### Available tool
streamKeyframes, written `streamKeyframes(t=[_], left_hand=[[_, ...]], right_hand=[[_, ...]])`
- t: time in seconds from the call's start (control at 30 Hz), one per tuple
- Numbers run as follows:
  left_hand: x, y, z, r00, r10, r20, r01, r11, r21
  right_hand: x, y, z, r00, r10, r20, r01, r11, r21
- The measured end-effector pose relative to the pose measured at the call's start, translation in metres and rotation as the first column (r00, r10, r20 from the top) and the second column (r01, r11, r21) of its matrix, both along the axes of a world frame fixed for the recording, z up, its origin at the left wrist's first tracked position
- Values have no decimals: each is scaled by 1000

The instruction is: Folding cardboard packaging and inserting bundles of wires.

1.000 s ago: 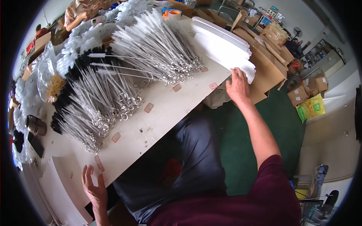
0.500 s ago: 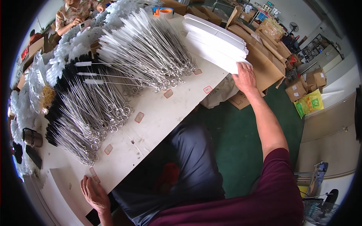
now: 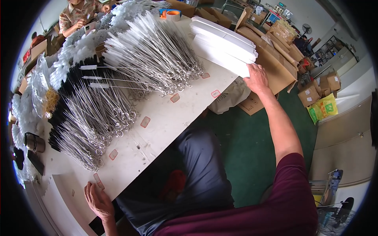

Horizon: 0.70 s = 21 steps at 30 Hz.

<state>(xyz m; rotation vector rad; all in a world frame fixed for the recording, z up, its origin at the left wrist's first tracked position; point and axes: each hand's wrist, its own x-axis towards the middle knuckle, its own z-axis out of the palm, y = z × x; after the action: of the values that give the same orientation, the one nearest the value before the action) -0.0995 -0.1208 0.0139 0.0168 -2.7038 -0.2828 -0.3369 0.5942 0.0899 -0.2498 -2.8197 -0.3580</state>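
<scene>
Seen along a slanting white table [image 3: 163, 124], heaped over much of its top with wire-handled brushes [image 3: 155, 57], metal rings [image 3: 130, 115] toward the near edge. Flanked at the right end by a brown cardboard box [image 3: 273, 74]. Stacked between box and brushes with long white sheets [image 3: 222, 49], pictured at the table's right end. Covered at the stack's near corner by the right hand [image 3: 257, 78], fingers bent and close together; impossible to tell whether clamped on the sheets or merely resting. Met at the near left edge by the left hand [image 3: 100, 201], palm down, fingers outstretched, side by side and unclenched. Dotted with small red-edged labels [image 3: 113, 154], including one just beside the left fingertips.
</scene>
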Motion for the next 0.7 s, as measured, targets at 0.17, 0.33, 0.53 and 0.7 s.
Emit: streamKeyframes(t=[0.17, 0.33, 0.53, 0.7], left_hand=[[-1, 1, -1, 1000, -2, -6, 2, 1000, -7], [0, -2, -1, 1000, -4, -12, 4, 1000, -1], [0, 1, 4, 999, -18, -40, 19, 1000, 4], [-3, 10, 12, 980, -148, -136, 170, 972, 163]], right_hand=[[8, 4, 10, 1000, -28, 3, 28, 999, -45], [16, 14, 13, 991, -76, -112, 66, 994, -90], [16, -6, 10, 932, -154, -329, -20, 882, -471], [44, -122, 44, 870, 257, -421, -458, 739, -495]])
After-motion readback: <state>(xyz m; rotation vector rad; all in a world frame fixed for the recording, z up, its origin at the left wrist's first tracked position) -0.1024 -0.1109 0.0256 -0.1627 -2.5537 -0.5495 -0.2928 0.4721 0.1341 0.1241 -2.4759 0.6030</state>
